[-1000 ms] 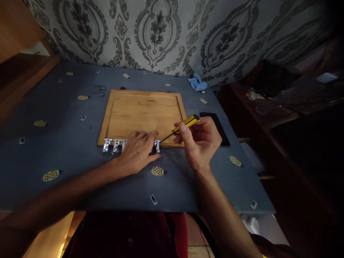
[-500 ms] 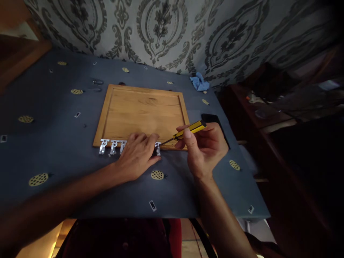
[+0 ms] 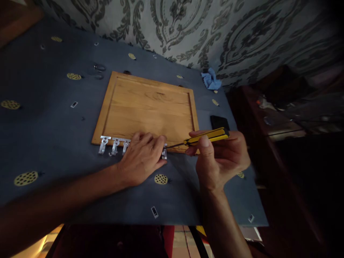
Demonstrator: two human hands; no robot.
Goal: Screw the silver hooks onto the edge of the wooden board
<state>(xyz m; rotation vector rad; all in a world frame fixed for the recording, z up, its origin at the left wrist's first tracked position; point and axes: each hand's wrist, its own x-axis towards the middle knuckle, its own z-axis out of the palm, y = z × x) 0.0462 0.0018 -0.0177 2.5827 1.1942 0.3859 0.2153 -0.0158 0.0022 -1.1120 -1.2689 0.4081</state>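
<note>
A framed wooden panel [image 3: 150, 107] lies flat on the table, with a row of silver metal hooks [image 3: 115, 145] along its near edge. My left hand [image 3: 142, 156] rests over that edge and covers part of the row. Its fingers are bent on top, and its thumb is against the rightmost hook [image 3: 164, 154]. My right hand [image 3: 223, 159] grips a yellow and black screwdriver [image 3: 206, 137] by the handle. The thin shaft slants down to the left, its tip at the rightmost hook. Whether the tip sits in a screw is too small to tell.
A dark blue tablecloth [image 3: 53, 136] with pineapple prints covers the table. At the back right lies a crumpled blue cloth [image 3: 211, 79], with a black flat object [image 3: 219, 122] nearer. Beyond the panel's far left corner is a small metal item [image 3: 99, 67]. Patterned wallpaper [image 3: 182, 32] rises behind.
The view has turned and shifted slightly. My right hand holds the screwdriver at a lower slant, its handle farther right. The left hand stays on the hooks.
</note>
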